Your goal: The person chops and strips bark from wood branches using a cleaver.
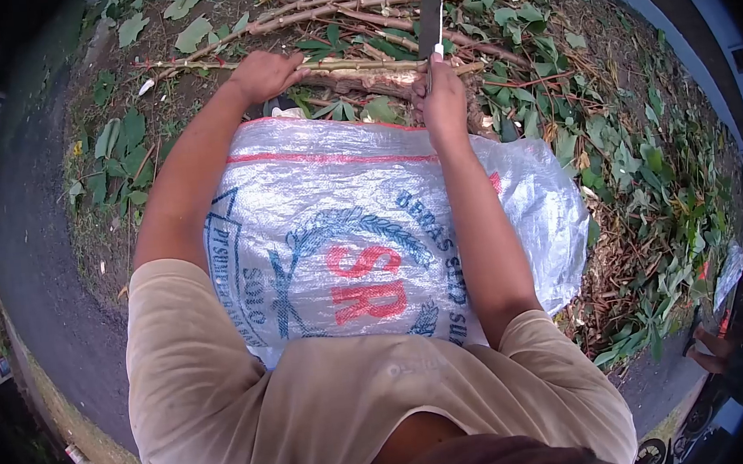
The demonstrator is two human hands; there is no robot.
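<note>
My right hand (446,106) is closed round the handle of a large broad-bladed knife (430,16), its blade pointing up and away from me. Beneath the blade's base lies the end of a thin green-brown stem (366,63). My left hand (268,76) is wrapped over this same stem further left; its fingertips are partly hidden. Just behind the sack, a thick piece of wood (363,82) with a pale, chopped surface lies under the stem. A white woven sack (332,182) with red and blue print covers my lap.
Several long cut branches (317,11) lie on the ground beyond my hands. A heap of leaves and trimmings (632,183) spreads along the right. Paved road (34,217) runs on the left. At the far right edge, part of another person (716,348) shows near parked vehicles.
</note>
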